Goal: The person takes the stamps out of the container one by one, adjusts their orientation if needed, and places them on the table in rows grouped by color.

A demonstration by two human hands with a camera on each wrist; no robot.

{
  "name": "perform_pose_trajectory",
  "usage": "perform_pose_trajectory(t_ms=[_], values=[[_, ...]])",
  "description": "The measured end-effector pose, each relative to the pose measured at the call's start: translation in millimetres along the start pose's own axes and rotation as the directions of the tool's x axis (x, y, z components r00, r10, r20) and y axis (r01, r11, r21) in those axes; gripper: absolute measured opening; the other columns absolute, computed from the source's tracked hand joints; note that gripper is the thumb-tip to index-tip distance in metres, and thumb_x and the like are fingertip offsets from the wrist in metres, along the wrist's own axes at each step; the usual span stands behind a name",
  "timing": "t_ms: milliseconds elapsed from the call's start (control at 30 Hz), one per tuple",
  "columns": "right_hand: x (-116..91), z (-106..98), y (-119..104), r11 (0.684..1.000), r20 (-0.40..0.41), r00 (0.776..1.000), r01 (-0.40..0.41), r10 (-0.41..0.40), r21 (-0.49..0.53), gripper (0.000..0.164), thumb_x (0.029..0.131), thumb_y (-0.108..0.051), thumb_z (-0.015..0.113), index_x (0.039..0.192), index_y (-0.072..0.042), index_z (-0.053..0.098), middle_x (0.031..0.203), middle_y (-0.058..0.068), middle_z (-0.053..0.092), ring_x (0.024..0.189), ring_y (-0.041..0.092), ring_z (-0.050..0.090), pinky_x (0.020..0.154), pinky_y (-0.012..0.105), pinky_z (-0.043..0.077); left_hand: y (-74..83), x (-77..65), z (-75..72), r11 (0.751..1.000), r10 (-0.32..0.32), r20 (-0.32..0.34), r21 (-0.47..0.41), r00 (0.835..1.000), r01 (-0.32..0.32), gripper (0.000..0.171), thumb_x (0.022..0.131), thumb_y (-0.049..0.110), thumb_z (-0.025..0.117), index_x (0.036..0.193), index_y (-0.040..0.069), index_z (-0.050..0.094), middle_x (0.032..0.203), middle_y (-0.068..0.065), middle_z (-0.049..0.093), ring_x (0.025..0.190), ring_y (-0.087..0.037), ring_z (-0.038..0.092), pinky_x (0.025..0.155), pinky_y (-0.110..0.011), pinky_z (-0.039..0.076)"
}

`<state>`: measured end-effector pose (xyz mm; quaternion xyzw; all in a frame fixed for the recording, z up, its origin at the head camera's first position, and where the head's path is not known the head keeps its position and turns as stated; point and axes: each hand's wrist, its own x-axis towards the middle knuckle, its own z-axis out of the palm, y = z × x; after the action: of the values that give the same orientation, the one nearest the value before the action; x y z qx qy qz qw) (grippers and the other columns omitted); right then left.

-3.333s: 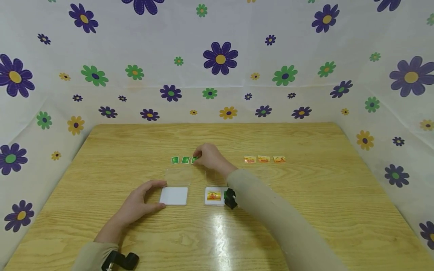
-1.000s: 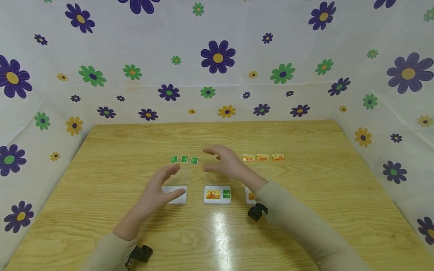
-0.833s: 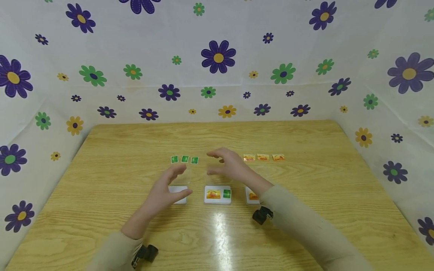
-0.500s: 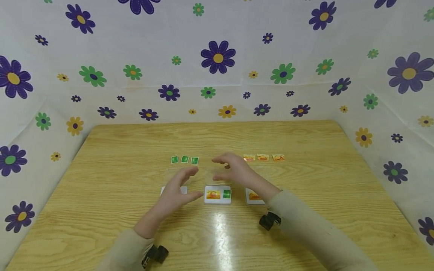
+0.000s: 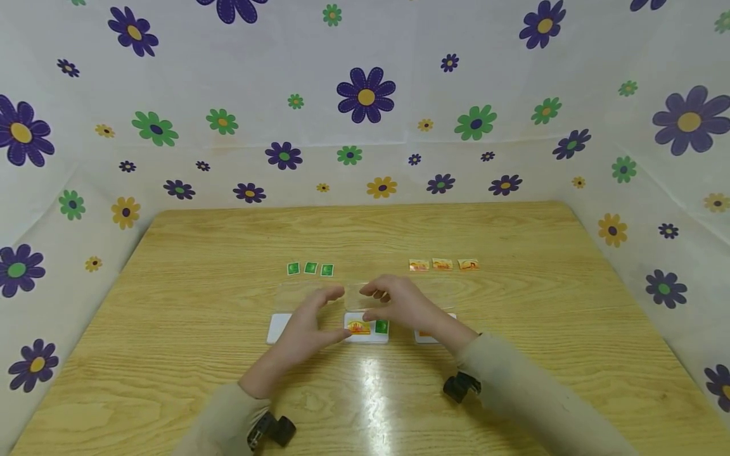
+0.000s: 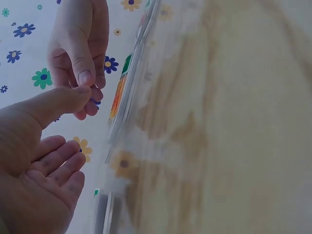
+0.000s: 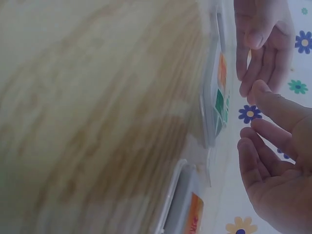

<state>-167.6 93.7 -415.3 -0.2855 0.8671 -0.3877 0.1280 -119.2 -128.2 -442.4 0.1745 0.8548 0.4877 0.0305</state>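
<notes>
White middle case [image 5: 367,340] is shown by the head view lying flat on the wooden worktop [image 5: 171,380], between and beneath the left hand [image 5: 305,330] and the right hand [image 5: 402,304]. Its left edge is overlapped by the left thumb, its far edge by the right thumb. An orange picture [image 5: 358,328] is carried on its left part and a green square [image 5: 381,327] on its right. Both hands are held with fingers loosely bent and parted from the thumbs, and nothing is gripped. The left case [image 5: 278,326] is partly covered by the left hand, the right case [image 5: 428,340] by the right wrist. Farther back, three green squares [image 5: 310,268] are laid out in a row at left, and three orange strips [image 5: 442,265] at right

By the left wrist view, the middle case is seen almost edge-on, with a gap between it and both hands; the thumb tips are overlapped, and whether they touch cannot be told

By the right wrist view, the same gap is shown, and the right case is seen near the middle one
</notes>
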Motion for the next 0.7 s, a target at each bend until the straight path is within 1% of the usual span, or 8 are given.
perform_pose_trajectory(t_ms=[167, 300, 400, 533, 700], values=[[-3.0, 4.3, 0.5, 0.999, 0.003, 1.0, 0.029, -0.029, -0.034, 0.036, 0.079, -0.018, 0.079, 0.11, -0.004, 0.069, 0.103, 0.005, 0.066, 0.09, 0.02, 0.058, 0.077, 0.029, 0.049, -1.7, 0.6, 6.8, 1.0, -0.004, 0.023, 0.013, 1.0, 0.004, 0.07, 0.074, 0.012, 0.083, 0.135, 0.005, 0.049, 0.134, -0.007, 0.052, 0.126, -0.025, 0.045, 0.106, -0.045, 0.034], [-4.4, 7.0, -0.3, 0.999, 0.008, 1.0, 0.026, -0.026, -0.037, 0.029, 0.078, -0.018, 0.08, 0.103, -0.005, 0.072, 0.097, 0.002, 0.065, 0.084, 0.016, 0.058, 0.072, 0.025, 0.049, -1.1, -0.2, 9.9, 1.0, -0.011, 0.032, 0.024, 0.999, 0.01, 0.07, 0.074, 0.012, 0.083, 0.135, 0.007, 0.049, 0.135, -0.006, 0.051, 0.127, -0.025, 0.044, 0.107, -0.046, 0.033], [-4.8, 8.9, -1.4, 0.999, 0.018, 1.0, 0.021, -0.02, -0.047, 0.026, 0.078, -0.018, 0.08, 0.1, -0.006, 0.073, 0.093, 0.0, 0.064, 0.079, 0.012, 0.054, 0.067, 0.024, 0.047, -0.5, -0.7, 11.6, 0.999, -0.005, 0.035, 0.052, 0.999, 0.003, 0.07, 0.074, 0.013, 0.083, 0.136, 0.007, 0.049, 0.135, -0.007, 0.051, 0.127, -0.026, 0.043, 0.107, -0.046, 0.033], [-4.4, 11.4, -1.9, 0.998, 0.031, 0.999, 0.027, -0.026, -0.058, 0.024, 0.076, -0.018, 0.081, 0.097, -0.007, 0.074, 0.089, -0.001, 0.062, 0.073, 0.012, 0.049, 0.062, 0.025, 0.044, 1.0, -1.5, 13.4, 0.997, 0.001, 0.033, 0.077, 0.999, -0.003, 0.07, 0.074, 0.011, 0.083, 0.135, 0.005, 0.049, 0.135, -0.009, 0.051, 0.129, -0.026, 0.042, 0.107, -0.044, 0.032], [-4.3, 14.3, -0.9, 0.997, 0.04, 0.999, 0.02, -0.017, -0.074, 0.023, 0.075, -0.018, 0.081, 0.094, -0.009, 0.074, 0.086, -0.001, 0.059, 0.074, 0.012, 0.048, 0.063, 0.025, 0.044, 1.5, -2.3, 17.0, 0.997, 0.005, 0.032, 0.081, 0.999, -0.008, 0.07, 0.073, 0.009, 0.083, 0.134, 0.002, 0.049, 0.134, -0.011, 0.051, 0.128, -0.028, 0.043, 0.107, -0.045, 0.033]])
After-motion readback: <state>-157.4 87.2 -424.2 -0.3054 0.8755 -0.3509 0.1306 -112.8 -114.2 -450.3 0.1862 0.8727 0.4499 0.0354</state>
